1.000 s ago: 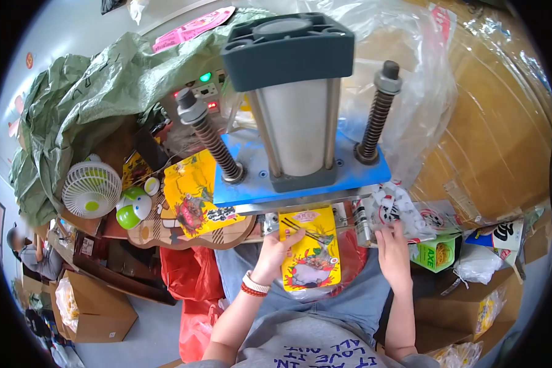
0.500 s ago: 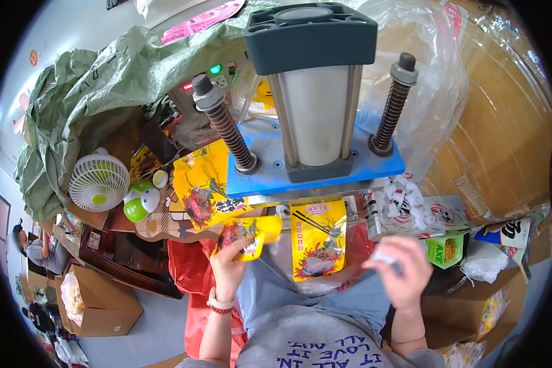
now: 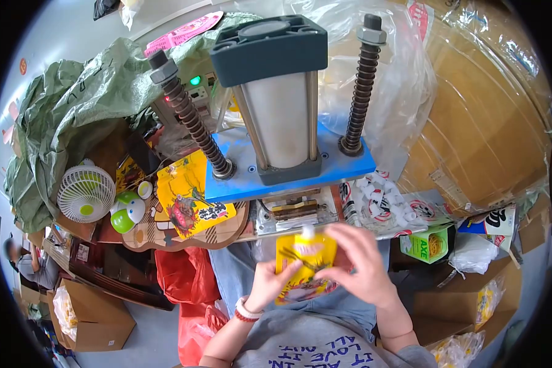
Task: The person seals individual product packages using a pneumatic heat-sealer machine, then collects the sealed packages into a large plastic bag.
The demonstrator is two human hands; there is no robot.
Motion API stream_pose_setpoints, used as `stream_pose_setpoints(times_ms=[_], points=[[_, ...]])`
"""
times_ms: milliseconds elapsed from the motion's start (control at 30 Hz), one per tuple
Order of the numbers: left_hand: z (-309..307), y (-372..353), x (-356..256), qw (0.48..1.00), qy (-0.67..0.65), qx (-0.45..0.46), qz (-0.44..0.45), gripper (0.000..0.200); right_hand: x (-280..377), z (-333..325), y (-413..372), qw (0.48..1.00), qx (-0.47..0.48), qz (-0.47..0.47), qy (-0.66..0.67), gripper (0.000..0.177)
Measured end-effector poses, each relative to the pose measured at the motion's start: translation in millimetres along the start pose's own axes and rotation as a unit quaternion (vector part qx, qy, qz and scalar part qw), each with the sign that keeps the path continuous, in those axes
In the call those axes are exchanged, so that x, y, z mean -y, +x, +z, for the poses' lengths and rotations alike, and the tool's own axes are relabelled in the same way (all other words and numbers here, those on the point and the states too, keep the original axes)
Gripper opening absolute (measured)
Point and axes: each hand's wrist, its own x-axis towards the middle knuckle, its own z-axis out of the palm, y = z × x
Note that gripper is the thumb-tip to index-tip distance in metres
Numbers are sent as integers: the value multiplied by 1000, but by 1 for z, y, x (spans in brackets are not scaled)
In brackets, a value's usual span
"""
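Both my hands hold a yellow printed pouch (image 3: 295, 246) upright in front of my lap. A white cap or spout (image 3: 307, 232) shows at its top edge. My left hand (image 3: 273, 281) grips the pouch's left side, thumb across the front. My right hand (image 3: 363, 270) is closed around the right side, its thumb on the front and its raised fingers near the top corner. Just beyond the pouch is the press (image 3: 291, 161), with a blue plate, a grey cylinder and two spring posts. Its lower metal jaw (image 3: 295, 211) faces me.
Yellow pouches (image 3: 193, 199) lie on a wooden board at the left, near a small white fan (image 3: 86, 193). White plastic pieces (image 3: 389, 199) are heaped right of the press. A green AXE box (image 3: 428, 244) and cardboard boxes (image 3: 95, 316) stand around. A red bag (image 3: 187, 276) hangs at the left.
My hands have come together on one pouch. The pouch hanging at the press jaw is gone from there. The white piece in my right hand no longer shows there. The view has shifted.
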Motion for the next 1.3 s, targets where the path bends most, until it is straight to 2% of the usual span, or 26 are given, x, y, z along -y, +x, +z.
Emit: stream_pose_setpoints(times_ms=[100, 167, 267, 333, 367, 433, 467, 500, 533, 567, 600, 633, 667, 700, 733, 767, 800, 833, 867, 967, 1033, 1100, 1133, 1233, 1267, 1300], points=[[5, 40, 4, 957, -278, -18, -85, 18, -14, -31, -16, 993, -102, 66, -1, 49], [0, 62, -3, 951, -299, -13, -77, 20, -27, -39, -15, 978, -170, 113, -52, 32], [-1, 74, 9, 943, -323, -14, -86, 22, -106, 5, -24, 946, -115, 162, -255, 26], [-1, 74, 9, 938, -336, -4, -83, 24, -128, 21, -47, 950, 17, 173, -261, 27], [-4, 72, -2, 941, -324, -2, -100, 26, -115, 20, -49, 958, 20, 190, -212, 21], [-30, 71, -9, 978, -186, 21, -86, 30, -105, 14, -55, 969, 24, 193, -151, 18], [-52, 75, 6, 996, -69, -50, -10, 46, -108, 10, -54, 976, 19, 194, -97, 14], [-73, 78, 7, 978, 80, -167, 90, 58, -113, 6, -56, 977, -2, 210, -22, 10], [-90, 78, 7, 916, 226, -276, 184, 69, -120, 3, -57, 974, -31, 223, 25, 12], [-103, 71, 11, 761, 533, -339, 146, 85, -123, 2, -58, 967, -61, 238, 71, 15], [-117, 68, 37, 788, 531, -283, 129, 87, -122, 1, -57, 942, -94, 280, 161, 21], [-123, 62, 64, 813, 525, -227, 112, 90, -117, 1, -54, 942, -93, 280, 161, 21], [-119, 46, 56, 775, 582, -188, 161, 79, -110, 1, -48, 932, -143, 264, 203, 24], [-123, 36, 67, 804, 532, -185, 193, 67, -101, 0, -42, 917, -196, 247, 244, 28], [-126, 26, 78, 831, 478, -179, 221, 56, -89, -5, -38, 916, -200, 250, 243, 28], [-121, 16, 74, 853, 404, -232, 236, 32, -73, -15, -35, 942, -175, 181, 222, 27], [-115, 5, 58, 898, 339, -239, 148, 26, -55, -21, -32, 962, -146, 110, 201, 26], [-109, -4, 44, 930, 270, -243, 58, 21, -31, -17, -26, 955, -188, 75, 218, 30], [-101, -7, 42, 920, 236, -260, 176, 22, -15, -17, -24, 970, -182, 28, 159, 32], [-71, -24, 5, 893, 254, -247, 278, 26, 9, 8, -13, 983, -142, -110, 42, 35], [-58, -33, -10, 862, 312, -217, 335, 41, 7, 33, -4, 988, -57, -125, 67, 30], [-49, -42, -29, 857, 310, -160, 379, 37, 7, 31, -4, 973, 26, -211, 93, 29], [-46, -47, -39, 851, 313, -129, 402, 35, 16, 30, -8, 970, -7, -214, 115, 31], [-43, -52, -54, 888, 206, -20, 411, 32, 28, 6, -7, 966, -10, -207, 156, 38], [-39, -47, -48, 888, 236, -25, 394, 26, 24, 5, -6, 981, -6, -144, 131, 43], [-29, -37, -39, 918, 230, -43, 321, 19, 18, 6, -5, 991, -3, -82, 106, 49]])
